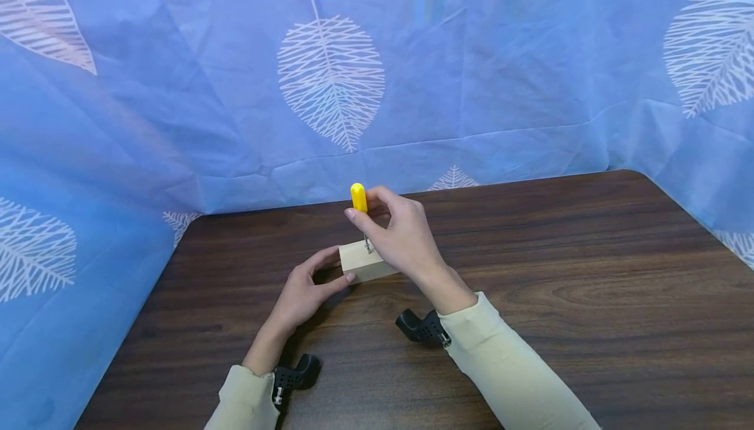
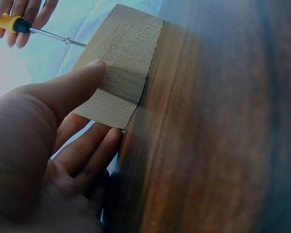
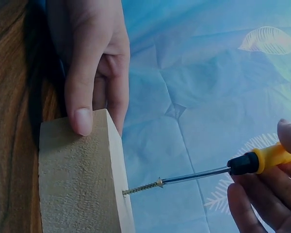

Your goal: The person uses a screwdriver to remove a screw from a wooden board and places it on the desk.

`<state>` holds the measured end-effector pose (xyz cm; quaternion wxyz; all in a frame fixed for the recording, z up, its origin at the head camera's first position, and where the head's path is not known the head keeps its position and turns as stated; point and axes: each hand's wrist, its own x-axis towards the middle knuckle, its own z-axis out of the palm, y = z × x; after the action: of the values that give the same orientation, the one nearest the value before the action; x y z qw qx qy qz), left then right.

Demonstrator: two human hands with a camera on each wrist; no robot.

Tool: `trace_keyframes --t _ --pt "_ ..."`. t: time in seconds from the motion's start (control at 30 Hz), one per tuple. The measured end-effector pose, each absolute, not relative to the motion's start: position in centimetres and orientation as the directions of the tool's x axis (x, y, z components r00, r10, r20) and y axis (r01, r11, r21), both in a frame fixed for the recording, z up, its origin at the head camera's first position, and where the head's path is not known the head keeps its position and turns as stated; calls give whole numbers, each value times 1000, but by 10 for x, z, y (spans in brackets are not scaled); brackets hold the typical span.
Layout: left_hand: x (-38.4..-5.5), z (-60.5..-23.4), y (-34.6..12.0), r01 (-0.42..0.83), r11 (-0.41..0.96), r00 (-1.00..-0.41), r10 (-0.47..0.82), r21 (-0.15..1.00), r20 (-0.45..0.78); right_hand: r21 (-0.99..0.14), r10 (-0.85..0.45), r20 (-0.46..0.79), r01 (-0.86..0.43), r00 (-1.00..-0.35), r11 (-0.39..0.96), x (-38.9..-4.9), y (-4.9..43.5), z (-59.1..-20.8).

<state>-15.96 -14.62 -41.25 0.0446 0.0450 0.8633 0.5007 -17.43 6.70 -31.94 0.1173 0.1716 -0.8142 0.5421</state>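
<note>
A pale wooden block [image 1: 368,268] lies on the dark table. My left hand [image 1: 303,291] holds its left end, thumb [image 2: 89,75] on the near face and fingers around the end and far side. Above the block my right hand [image 1: 406,230] pinches the yellow handle of a screwdriver [image 1: 359,199] between thumb and fingers. The shaft points down, and its tip meets the head of a screw [image 3: 143,188]. That screw stands in the block's top face with most of its thread showing. In the right wrist view part of the right hand is cut off by the frame edge.
The brown wood-grain table [image 1: 565,286] stretches around the block. Behind it and at both sides hangs a blue cloth [image 1: 224,89] with white leaf prints. A black wrist mount sits on each sleeve, the left one [image 1: 297,372] and the right one [image 1: 421,326].
</note>
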Motion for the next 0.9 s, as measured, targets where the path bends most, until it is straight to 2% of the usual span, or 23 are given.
trace_keyframes --t 0.2,0.57,0.9 --pt "-160 -412 -146 35 488 -991 131 872 -33 -824 -174 397 -433 -901 364 -174 68 -319" --pt "-159 -413 -147 32 496 -992 122 868 -33 -860 -165 347 -384 -923 337 -172 66 -317" --pt "-160 -413 -147 37 480 -990 136 876 -33 -858 -159 355 -389 -921 336 -173 67 -317"
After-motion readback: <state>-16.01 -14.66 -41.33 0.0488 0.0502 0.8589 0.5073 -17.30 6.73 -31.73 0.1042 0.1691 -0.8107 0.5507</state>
